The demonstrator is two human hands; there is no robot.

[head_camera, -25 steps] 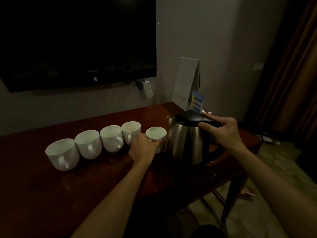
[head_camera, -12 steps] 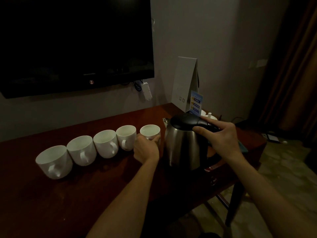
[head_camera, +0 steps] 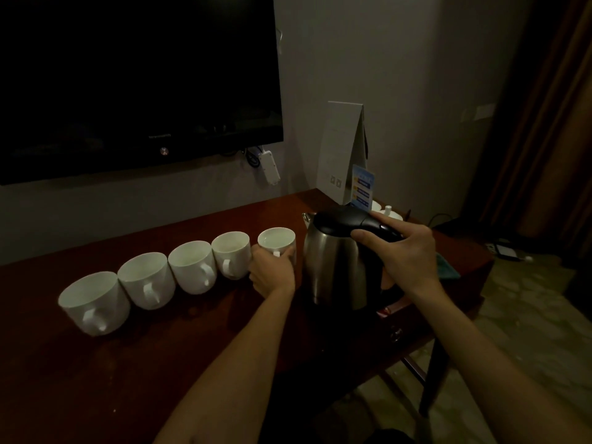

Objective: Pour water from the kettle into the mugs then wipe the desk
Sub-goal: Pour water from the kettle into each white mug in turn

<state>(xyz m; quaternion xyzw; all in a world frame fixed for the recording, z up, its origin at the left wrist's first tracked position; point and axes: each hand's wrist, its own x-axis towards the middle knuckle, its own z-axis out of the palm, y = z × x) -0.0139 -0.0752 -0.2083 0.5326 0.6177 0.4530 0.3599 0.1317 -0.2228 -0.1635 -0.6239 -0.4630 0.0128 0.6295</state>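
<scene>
Steel kettle [head_camera: 336, 267] stands on our tabletop [head_camera: 160, 363], our right hand [head_camera: 407, 251] gripping its black handle; our left hand [head_camera: 272, 274] curls round the nearest mug [head_camera: 276, 241], 4 more mugs [head_camera: 192, 267] beyond those fingers.

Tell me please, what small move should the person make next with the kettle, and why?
Probably lift the kettle and tip its spout over the mug nearest the kettle. The right hand already grips the black handle, the left hand holds that mug, and the kettle stands upright on the desk.
</scene>
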